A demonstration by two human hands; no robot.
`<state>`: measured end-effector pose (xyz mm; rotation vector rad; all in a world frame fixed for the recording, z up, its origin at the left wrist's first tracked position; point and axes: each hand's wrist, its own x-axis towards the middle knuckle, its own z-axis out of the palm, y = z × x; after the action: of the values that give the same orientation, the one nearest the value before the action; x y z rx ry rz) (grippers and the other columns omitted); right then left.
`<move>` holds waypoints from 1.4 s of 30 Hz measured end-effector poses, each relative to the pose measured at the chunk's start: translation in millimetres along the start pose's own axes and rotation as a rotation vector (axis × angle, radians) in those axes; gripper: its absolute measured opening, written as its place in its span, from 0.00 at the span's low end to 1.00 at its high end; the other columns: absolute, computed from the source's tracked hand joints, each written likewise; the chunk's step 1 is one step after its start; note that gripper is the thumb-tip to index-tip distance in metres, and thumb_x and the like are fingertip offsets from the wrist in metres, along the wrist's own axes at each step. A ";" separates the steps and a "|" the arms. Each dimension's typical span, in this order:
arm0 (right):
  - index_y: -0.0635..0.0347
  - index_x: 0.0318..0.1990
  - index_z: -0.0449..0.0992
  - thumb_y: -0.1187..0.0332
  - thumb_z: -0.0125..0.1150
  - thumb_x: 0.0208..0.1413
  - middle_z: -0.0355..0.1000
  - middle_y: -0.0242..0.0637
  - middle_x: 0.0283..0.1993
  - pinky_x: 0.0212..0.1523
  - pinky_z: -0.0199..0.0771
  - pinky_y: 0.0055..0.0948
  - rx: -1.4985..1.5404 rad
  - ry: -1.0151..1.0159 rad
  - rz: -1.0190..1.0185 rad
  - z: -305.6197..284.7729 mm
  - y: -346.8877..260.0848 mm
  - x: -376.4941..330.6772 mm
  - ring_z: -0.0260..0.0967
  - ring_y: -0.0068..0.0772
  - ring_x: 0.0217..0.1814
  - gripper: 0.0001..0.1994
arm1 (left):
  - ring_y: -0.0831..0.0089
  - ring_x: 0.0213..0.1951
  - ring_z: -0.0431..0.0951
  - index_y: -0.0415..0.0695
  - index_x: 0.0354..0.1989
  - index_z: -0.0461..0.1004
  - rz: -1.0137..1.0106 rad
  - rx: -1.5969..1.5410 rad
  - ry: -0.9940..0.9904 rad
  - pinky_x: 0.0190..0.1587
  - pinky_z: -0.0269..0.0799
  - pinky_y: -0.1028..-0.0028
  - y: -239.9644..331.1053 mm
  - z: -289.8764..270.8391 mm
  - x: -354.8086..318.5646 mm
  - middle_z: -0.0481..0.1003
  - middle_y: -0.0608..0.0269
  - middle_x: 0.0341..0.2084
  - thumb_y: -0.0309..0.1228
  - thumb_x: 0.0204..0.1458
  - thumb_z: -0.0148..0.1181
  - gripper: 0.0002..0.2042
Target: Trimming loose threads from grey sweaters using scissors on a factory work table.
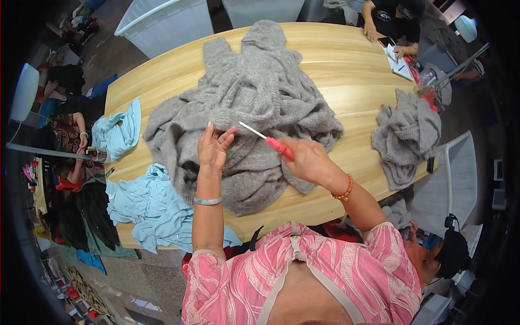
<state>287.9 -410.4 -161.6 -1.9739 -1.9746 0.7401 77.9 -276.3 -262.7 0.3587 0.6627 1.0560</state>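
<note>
A large heap of fuzzy grey knitwear (238,97) lies in front of me. My left hand (214,149) is over its near part, palm turned up and fingers apart, with nothing visible in it. In my closed right hand (311,161) is a red-handled tool with a thin pale shaft (279,148). Its shaft points up and left toward my left fingertips, over the grey knit. Whether the tip touches the fabric I cannot tell.
Light blue garments (154,203) lie at the left of the wooden table (346,70); another grey knit pile (406,138) is at the right. White bins (168,27) stand beyond the far edge. People sit around the table, one beside a notepad (398,63).
</note>
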 end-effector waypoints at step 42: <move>0.56 0.37 0.72 0.61 0.61 0.51 0.72 0.47 0.25 0.31 0.68 0.47 -0.071 -0.118 0.061 -10.4 50.6 -89.0 0.71 0.55 0.30 0.11 | 0.77 0.15 0.72 0.33 0.14 0.75 0.026 1.131 -0.200 0.19 0.66 0.72 -155.1 -14.0 -61.2 0.72 0.61 0.09 0.42 0.49 0.63 0.22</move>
<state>340.9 -498.6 -163.6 -2.0843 -2.0409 0.8306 154.3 -402.5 -341.6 1.4278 1.0298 0.5603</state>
